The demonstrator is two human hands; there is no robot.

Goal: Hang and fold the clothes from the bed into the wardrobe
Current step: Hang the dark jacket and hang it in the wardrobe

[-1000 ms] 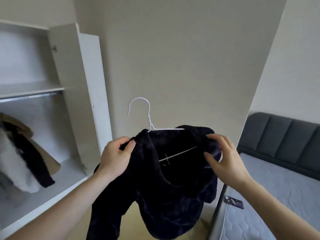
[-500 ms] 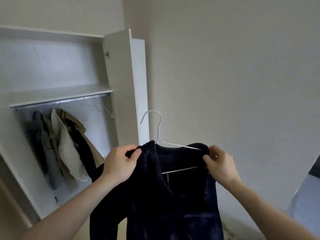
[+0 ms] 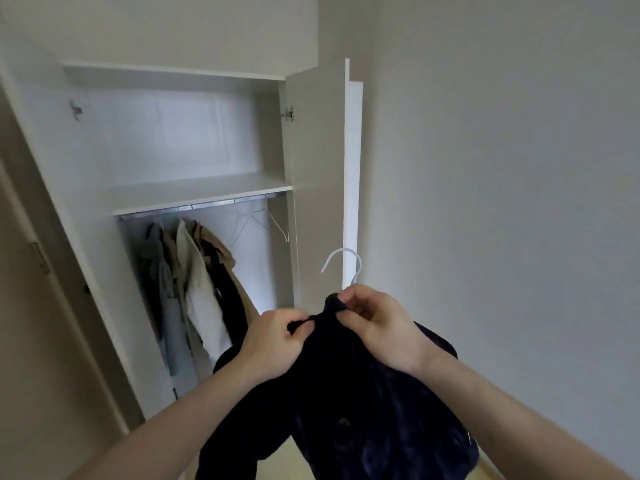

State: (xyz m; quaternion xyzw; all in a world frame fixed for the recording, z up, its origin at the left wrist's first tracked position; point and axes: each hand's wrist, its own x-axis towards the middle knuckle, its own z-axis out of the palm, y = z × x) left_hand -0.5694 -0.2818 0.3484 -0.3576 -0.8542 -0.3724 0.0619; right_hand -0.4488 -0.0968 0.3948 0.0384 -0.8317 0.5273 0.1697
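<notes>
- We are holding a dark garment (image 3: 349, 403) up in front of the open wardrobe (image 3: 194, 192), a little to its right.
- Our left hand (image 3: 273, 344) is pinching a fold at the collar between thumb and curled fingers.
- Our right hand (image 3: 377, 327) is pinching the collar just beside it, fingers curled, the two hands close together.
- A white hanger (image 3: 346, 263) is poking its hook up above our right hand; the rest is lying hidden in the cloth.
- Several clothes (image 3: 194, 282) are hanging on the rail (image 3: 201, 206) under the shelf (image 3: 197, 194), with bare hangers (image 3: 263, 220) at the rail's right end.
- The wardrobe door (image 3: 322, 174) is standing open.
</notes>
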